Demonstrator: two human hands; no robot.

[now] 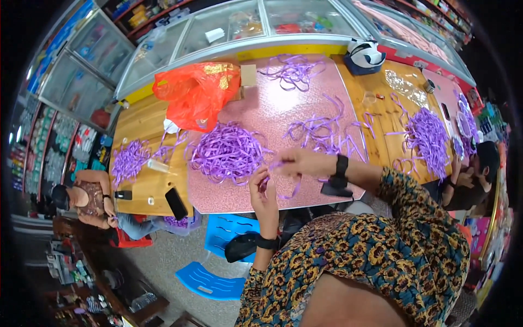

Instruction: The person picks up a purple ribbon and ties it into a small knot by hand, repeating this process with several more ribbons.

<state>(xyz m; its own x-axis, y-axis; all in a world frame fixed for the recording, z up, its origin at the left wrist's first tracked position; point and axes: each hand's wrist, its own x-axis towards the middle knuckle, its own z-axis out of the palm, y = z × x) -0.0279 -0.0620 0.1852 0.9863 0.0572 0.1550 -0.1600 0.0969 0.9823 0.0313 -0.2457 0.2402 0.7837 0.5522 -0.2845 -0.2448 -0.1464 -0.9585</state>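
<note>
In front of me, both my hands are over the near edge of a pink-topped table (229, 196). My left hand (263, 197) is raised with its fingers curled around a loop of purple ribbon (264, 184). Close beside it, my right hand (305, 162) pinches the same purple strip between thumb and fingers. A loose end of ribbon (294, 191) hangs in a curve below the right hand. Just left of my hands lies a big tangled heap of purple ribbon (229, 151). Looser strands (321, 133) spread beyond my right hand.
A red plastic bag (199, 90) and a cardboard box (248, 76) stand behind the heap. A phone (176, 203) lies at the left, a blue-white bag (365, 55) at the far right. People sit at left (90, 196) and right (474, 177). A blue chair (218, 234) stands below the table.
</note>
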